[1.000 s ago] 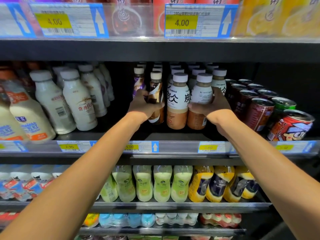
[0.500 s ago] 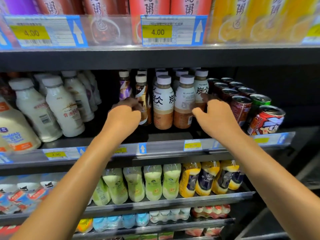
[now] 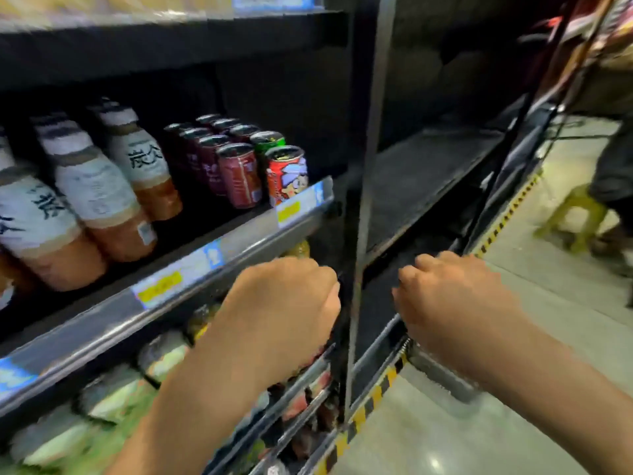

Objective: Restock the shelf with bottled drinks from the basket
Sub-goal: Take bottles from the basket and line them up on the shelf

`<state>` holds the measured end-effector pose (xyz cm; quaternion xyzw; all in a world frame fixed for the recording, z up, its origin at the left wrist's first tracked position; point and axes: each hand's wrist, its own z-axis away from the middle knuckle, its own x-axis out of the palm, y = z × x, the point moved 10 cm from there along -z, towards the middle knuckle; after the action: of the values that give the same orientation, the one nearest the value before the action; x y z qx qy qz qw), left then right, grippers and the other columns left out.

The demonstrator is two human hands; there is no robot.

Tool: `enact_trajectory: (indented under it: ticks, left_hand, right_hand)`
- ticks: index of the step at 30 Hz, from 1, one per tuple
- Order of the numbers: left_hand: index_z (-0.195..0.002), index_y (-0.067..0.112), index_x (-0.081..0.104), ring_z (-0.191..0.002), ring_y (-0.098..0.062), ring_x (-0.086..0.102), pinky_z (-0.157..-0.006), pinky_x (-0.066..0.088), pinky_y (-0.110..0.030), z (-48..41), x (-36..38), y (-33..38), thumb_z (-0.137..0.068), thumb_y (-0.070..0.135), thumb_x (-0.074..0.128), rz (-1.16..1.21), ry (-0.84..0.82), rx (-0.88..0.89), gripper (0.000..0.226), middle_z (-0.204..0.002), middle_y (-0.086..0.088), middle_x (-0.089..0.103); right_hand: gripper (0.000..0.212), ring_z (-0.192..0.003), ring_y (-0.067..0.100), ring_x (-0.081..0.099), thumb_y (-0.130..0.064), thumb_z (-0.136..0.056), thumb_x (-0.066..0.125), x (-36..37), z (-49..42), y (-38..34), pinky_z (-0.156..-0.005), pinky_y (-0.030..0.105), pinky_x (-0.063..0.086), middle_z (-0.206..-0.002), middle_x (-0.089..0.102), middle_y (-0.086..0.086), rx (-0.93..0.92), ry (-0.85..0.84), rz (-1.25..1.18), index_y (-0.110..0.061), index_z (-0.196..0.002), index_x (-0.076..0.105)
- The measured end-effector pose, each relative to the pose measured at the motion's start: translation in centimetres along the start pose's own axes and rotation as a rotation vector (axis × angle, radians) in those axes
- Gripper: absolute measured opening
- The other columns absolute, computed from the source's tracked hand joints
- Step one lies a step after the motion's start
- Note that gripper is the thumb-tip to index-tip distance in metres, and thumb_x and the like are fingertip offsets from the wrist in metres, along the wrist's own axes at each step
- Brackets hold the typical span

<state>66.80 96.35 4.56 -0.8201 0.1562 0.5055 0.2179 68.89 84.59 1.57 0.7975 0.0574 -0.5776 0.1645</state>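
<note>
Grey polished floor (image 3: 445, 440), hazard-striped edging (image 3: 376, 395), yellow stool (image 3: 575, 207)

Both bare forearms are reaching up from the bottom edge. The left grip (image 3: 284, 303) is hovering at centre frame and the right grip (image 3: 452, 293) right of it, both with fingers curling under, knuckles up, holding nothing.
</note>
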Motion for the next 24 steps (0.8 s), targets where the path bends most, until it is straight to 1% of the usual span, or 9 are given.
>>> enact_trajectory:
  ticks: [3,5,7,10,12,16,20,23,24]
  left_hand:
    - [-0.056,0.023,0.062,-0.048,-0.016,0.058,-0.037,0.037,-0.025,-3.7,4.9,6.3,-0.075,0.032,0.072,0.031,-0.114,0.133,0.023,-0.054,0.006,0.054]
    - [-0.053,0.027,0.056,-0.043,-0.013,0.055,-0.032,0.034,-0.023,-6.1,8.8,10.6,-0.06,0.033,0.087,0.04,-0.167,0.243,0.032,-0.051,0.008,0.05]
    - [-0.051,0.026,0.058,-0.04,-0.013,0.053,-0.032,0.037,-0.021,-8.4,12.2,14.6,-0.051,0.033,0.092,0.076,-0.225,0.322,0.035,-0.051,0.007,0.049]
    - [-0.069,0.021,0.067,-0.06,-0.02,0.064,-0.047,0.047,-0.029,-11.6,19.7,20.2,-0.076,0.031,0.078,0.157,-0.387,0.411,0.017,-0.068,0.003,0.061]
    - [-0.079,0.021,0.066,-0.071,-0.023,0.068,-0.053,0.048,-0.033,-14.6,24.1,22.9,-0.085,0.032,0.067,0.225,-0.402,0.4,0.013,-0.078,0.001,0.066]
    - [-0.104,0.02,0.058,-0.102,-0.03,0.062,-0.07,0.04,-0.035,-20.7,35.4,27.7,-0.099,0.033,0.04,0.264,-0.602,0.362,0.024,-0.108,-0.003,0.065]
    - [-0.101,0.018,0.06,-0.102,-0.032,0.063,-0.072,0.04,-0.036,-28.2,45.1,31.4,-0.097,0.029,0.04,0.309,-0.784,0.293,0.023,-0.108,-0.004,0.066]
    - [-0.085,0.013,0.066,-0.08,-0.033,0.068,-0.064,0.052,-0.038,-34.1,50.1,34.4,-0.089,0.022,0.049,0.374,-0.761,0.325,0.019,-0.086,-0.008,0.067]
    - [-0.087,0.013,0.066,-0.08,-0.032,0.067,-0.067,0.054,-0.039,-35.4,52.0,35.3,-0.089,0.021,0.05,0.373,-0.813,0.325,0.018,-0.087,-0.008,0.067]
  right_hand:
    - [0.011,-0.054,0.029,0.06,-0.031,-0.063,0.064,5.3,4.5,6.4,-0.049,0.031,0.041,-0.06,0.06,0.002,0.19,-0.232,0.066,-0.022,-0.06,0.059]
    - [0.021,-0.061,0.031,0.064,-0.035,-0.065,0.055,8.7,7.4,10.1,-0.055,0.035,0.05,-0.067,0.065,0.004,0.308,-0.336,0.045,-0.02,-0.071,0.07]
    - [0.033,-0.078,0.031,0.068,-0.035,-0.075,0.047,11.5,9.7,13.3,-0.067,0.038,0.053,-0.086,0.07,0.004,0.408,-0.455,0.011,-0.022,-0.092,0.073]
    - [0.036,-0.113,0.028,0.06,-0.035,-0.093,0.045,16.6,11.6,17.8,-0.091,0.036,0.045,-0.129,0.06,0.001,0.495,-0.563,-0.059,-0.024,-0.124,0.061]
    - [0.039,-0.118,0.027,0.057,-0.036,-0.094,0.046,20.7,12.0,21.1,-0.095,0.038,0.043,-0.133,0.058,0.003,0.546,-0.634,-0.101,-0.024,-0.129,0.057]
    - [0.039,-0.117,0.028,0.058,-0.036,-0.094,0.049,29.5,10.6,29.2,-0.096,0.04,0.044,-0.13,0.06,0.005,0.636,-0.703,-0.195,-0.022,-0.13,0.055]
    - [0.04,-0.116,0.03,0.059,-0.034,-0.092,0.052,37.8,7.9,37.9,-0.097,0.037,0.043,-0.129,0.06,0.008,0.703,-0.778,-0.284,-0.019,-0.13,0.056]
    - [0.04,-0.115,0.03,0.059,-0.03,-0.091,0.051,43.5,6.2,43.5,-0.099,0.039,0.042,-0.134,0.056,0.01,0.73,-0.857,-0.336,-0.019,-0.129,0.056]
    - [0.039,-0.115,0.03,0.059,-0.03,-0.091,0.052,45.3,5.7,45.1,-0.098,0.038,0.042,-0.133,0.055,0.01,0.729,-0.88,-0.35,-0.019,-0.128,0.056]
